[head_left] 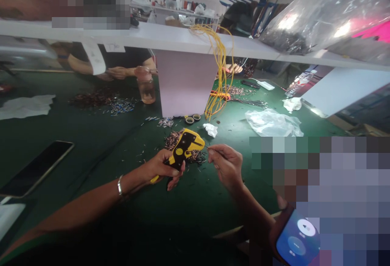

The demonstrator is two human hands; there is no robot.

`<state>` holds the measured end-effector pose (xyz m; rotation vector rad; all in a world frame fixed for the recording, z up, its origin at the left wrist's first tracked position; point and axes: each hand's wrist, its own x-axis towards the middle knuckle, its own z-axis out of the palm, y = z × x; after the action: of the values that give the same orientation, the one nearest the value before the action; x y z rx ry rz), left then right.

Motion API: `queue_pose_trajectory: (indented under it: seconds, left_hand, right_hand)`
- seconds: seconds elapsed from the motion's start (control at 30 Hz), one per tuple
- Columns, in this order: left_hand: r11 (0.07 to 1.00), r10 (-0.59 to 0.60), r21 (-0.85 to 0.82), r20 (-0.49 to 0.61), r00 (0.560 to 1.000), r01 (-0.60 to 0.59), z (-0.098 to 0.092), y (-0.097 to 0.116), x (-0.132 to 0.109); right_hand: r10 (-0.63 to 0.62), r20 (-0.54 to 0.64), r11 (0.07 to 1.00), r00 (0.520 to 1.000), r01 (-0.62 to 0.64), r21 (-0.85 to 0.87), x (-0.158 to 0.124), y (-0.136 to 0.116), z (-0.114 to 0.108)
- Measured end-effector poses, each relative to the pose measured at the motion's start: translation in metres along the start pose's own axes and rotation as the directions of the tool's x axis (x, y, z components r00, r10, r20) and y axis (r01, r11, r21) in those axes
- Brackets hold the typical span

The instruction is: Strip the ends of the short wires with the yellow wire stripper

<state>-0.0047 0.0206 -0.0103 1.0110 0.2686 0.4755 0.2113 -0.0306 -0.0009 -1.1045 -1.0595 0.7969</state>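
Note:
My left hand is wrapped round a yellow and black wire stripper, its jaws pointing right and slightly up. My right hand pinches a thin dark wire between thumb and fingers, the wire's tip at the tool's jaws. Behind and under the tool lies a heap of short copper-coloured and dark pieces. A crumpled white tissue and two small black rolls are just beyond the heap on the green table.
A phone lies at left, a jar farther back. Yellow wires hang from the white shelf. A plastic bag lies right. Across the table are other people's hands. A lit phone is at lower right.

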Motion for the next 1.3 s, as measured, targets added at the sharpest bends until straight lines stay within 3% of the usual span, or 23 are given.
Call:
queue_pose_trajectory:
  seconds: [0.13,0.63,0.83,1.03,1.17,1.3]
  left_hand:
    - [0.999,-0.023,-0.034,-0.058,0.998,0.021,-0.005,-0.001,-0.001]
    - [0.999,0.010,-0.031,0.008,1.000,-0.009,-0.003,0.015,0.002]
    - [0.966,0.168,0.218,-0.128,0.978,-0.137,-0.005,0.030,-0.001]
    - [0.729,0.358,0.677,-0.245,0.901,-0.106,0.010,0.053,0.015]
    - [0.687,0.370,0.724,-0.277,0.887,-0.060,0.016,0.053,0.036]
    - [0.651,0.409,0.753,-0.245,0.879,-0.093,0.017,0.046,0.046]
  right_hand:
    - [0.011,0.001,1.000,1.000,-0.011,-0.003,0.001,-0.001,0.002]
    - [-0.008,-0.037,0.999,0.999,0.006,-0.054,0.005,0.002,0.000]
    - [-0.095,-0.036,0.971,0.995,0.085,-0.226,0.005,-0.004,0.001]
    - [-0.143,0.028,0.931,0.989,0.144,-0.335,0.001,-0.003,0.006]
    - [-0.133,0.045,0.939,0.990,0.140,-0.315,-0.002,-0.003,0.008]
    - [-0.129,0.077,0.939,0.989,0.146,-0.311,-0.001,-0.003,0.007]
